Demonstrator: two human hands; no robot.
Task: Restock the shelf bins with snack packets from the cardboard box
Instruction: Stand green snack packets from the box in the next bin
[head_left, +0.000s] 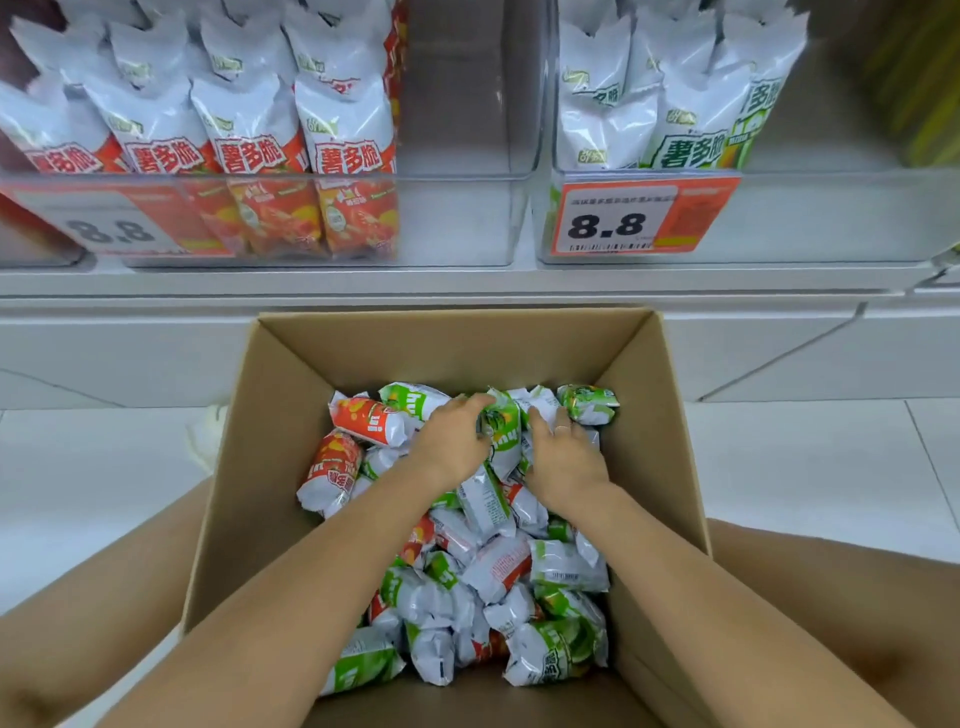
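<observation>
Both your hands are deep in the cardboard box (270, 467), closing on one green packet (503, 428).

Your left hand (453, 434) curls its fingers over the packet's left side while your right hand (563, 452) presses in from the right, likely to lift it clear of the mixed red and green heap. Above, the right bin (779, 218) holds green packets with room to spare, so it looks like the destination; the left bin (457, 218) carries red ones.
</observation>
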